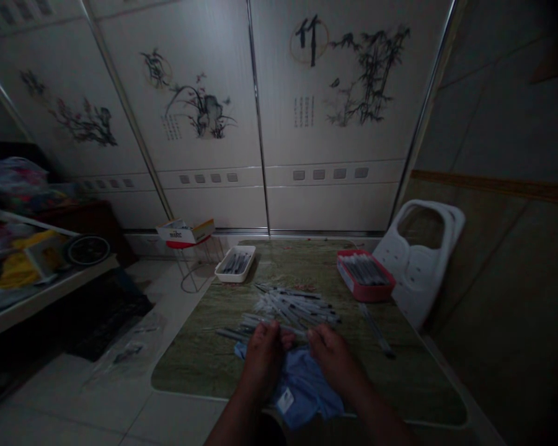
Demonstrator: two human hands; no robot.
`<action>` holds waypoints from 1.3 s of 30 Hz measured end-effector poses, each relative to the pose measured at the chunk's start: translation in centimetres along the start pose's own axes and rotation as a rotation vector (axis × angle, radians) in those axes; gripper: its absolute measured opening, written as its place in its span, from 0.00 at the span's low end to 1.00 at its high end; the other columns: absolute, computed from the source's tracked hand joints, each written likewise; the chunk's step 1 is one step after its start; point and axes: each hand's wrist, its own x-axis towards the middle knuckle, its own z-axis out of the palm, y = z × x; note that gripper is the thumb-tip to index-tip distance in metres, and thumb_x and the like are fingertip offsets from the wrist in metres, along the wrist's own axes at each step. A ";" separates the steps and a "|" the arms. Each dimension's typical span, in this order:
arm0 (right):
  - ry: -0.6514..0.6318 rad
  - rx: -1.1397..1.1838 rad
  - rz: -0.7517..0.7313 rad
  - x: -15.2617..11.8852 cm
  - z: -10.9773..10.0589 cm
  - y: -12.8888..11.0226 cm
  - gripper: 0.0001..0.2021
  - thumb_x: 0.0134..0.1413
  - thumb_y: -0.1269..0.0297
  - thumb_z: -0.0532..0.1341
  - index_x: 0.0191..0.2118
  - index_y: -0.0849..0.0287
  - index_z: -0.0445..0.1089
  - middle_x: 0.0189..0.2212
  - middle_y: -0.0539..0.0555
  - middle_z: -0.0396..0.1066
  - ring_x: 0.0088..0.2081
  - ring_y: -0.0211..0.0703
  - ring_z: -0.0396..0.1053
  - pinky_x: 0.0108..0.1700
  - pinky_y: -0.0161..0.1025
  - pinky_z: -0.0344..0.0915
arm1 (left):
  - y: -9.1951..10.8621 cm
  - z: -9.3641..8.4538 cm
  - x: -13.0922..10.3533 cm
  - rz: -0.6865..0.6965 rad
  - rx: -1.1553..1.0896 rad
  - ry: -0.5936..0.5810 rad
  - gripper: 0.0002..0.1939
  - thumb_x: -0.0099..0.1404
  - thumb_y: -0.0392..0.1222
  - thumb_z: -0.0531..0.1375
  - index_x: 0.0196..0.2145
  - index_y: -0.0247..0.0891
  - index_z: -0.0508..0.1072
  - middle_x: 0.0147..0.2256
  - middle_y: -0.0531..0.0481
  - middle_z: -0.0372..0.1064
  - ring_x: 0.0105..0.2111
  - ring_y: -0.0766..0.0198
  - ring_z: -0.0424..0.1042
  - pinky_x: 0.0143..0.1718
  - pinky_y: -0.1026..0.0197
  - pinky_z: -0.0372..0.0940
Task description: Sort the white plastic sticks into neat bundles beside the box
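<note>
My left hand [264, 350] and my right hand [331, 352] are close together over the near part of the table. Their fingers are closed at the two ends of a thin pale pen [296, 331] that spans the gap between them. Just beyond lies a loose pile of pens [291, 305], pale and clear with dark ends. Several more pens [232, 334] stick out left of my left hand. A crumpled blue cloth [302, 384] with a white label lies below my hands and hangs over the table's near edge.
A white tray of pens [233, 277] stands back left, a red box of pens [353, 285] back right. One pen [376, 331] lies apart on the table [190, 365]. A white folded chair [413, 266] leans at right; a small stool [178, 244] carries an open carton [186, 233].
</note>
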 end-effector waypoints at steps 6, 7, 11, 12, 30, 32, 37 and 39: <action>0.011 -0.015 -0.015 -0.3 0.4 -0.9 0.21 0.64 0.45 0.51 0.25 0.53 0.62 0.20 0.49 0.62 0.25 0.44 0.62 0.29 0.40 0.55 | 0.1 -0.1 -0.2 0.009 -0.007 -0.011 0.17 0.59 0.50 0.69 0.34 0.39 0.66 0.27 0.52 0.72 0.28 0.63 0.74 0.35 0.61 0.65; 0.016 -0.003 -0.016 -0.3 0.5 -0.9 0.21 0.64 0.44 0.51 0.25 0.53 0.62 0.20 0.49 0.62 0.25 0.44 0.63 0.29 0.40 0.56 | 0.1 -0.1 -0.2 0.008 -0.007 -0.014 0.17 0.59 0.50 0.69 0.34 0.39 0.66 0.27 0.52 0.72 0.28 0.64 0.74 0.35 0.62 0.65; -0.013 0.048 -0.022 -0.3 1.1 -0.6 0.23 0.62 0.41 0.53 0.26 0.53 0.64 0.20 0.49 0.63 0.24 0.43 0.62 0.28 0.39 0.55 | 0.0 -0.5 -0.3 -0.038 0.011 -0.075 0.16 0.61 0.48 0.68 0.39 0.38 0.70 0.28 0.51 0.73 0.29 0.65 0.73 0.34 0.63 0.64; -0.031 0.064 -0.011 -0.3 1.3 -0.4 0.23 0.62 0.40 0.53 0.26 0.54 0.64 0.21 0.49 0.63 0.24 0.42 0.62 0.28 0.39 0.55 | 0.0 -0.6 -0.3 -0.049 0.011 -0.089 0.16 0.61 0.48 0.68 0.40 0.37 0.71 0.28 0.50 0.73 0.28 0.65 0.73 0.34 0.63 0.64; -0.107 0.068 -0.013 -0.2 1.7 0.0 0.18 0.63 0.47 0.53 0.30 0.56 0.65 0.24 0.48 0.65 0.26 0.39 0.62 0.28 0.35 0.57 | -0.4 -1.1 0.2 -0.045 -0.007 -0.089 0.17 0.59 0.51 0.69 0.34 0.38 0.68 0.28 0.49 0.73 0.28 0.64 0.72 0.34 0.61 0.64; -0.114 0.101 0.033 -0.2 1.9 -0.1 0.20 0.64 0.45 0.52 0.30 0.56 0.64 0.22 0.47 0.64 0.24 0.38 0.61 0.26 0.35 0.56 | -0.3 -1.1 0.2 -0.048 -0.003 -0.092 0.18 0.58 0.51 0.70 0.34 0.37 0.69 0.28 0.49 0.73 0.28 0.63 0.72 0.34 0.60 0.64; -0.132 0.144 0.083 -0.2 1.9 -0.1 0.22 0.65 0.44 0.50 0.30 0.56 0.65 0.21 0.48 0.64 0.22 0.38 0.60 0.25 0.35 0.54 | -0.1 -0.8 -0.1 -0.026 -0.001 -0.088 0.16 0.60 0.50 0.68 0.34 0.37 0.68 0.27 0.49 0.74 0.28 0.64 0.72 0.35 0.61 0.64; -0.104 0.123 0.032 -0.3 1.8 0.0 0.20 0.65 0.45 0.51 0.32 0.55 0.65 0.23 0.48 0.65 0.25 0.39 0.62 0.27 0.35 0.56 | -0.1 -0.7 -0.2 -0.017 -0.007 -0.063 0.16 0.60 0.50 0.68 0.33 0.37 0.68 0.28 0.49 0.74 0.27 0.65 0.72 0.35 0.61 0.64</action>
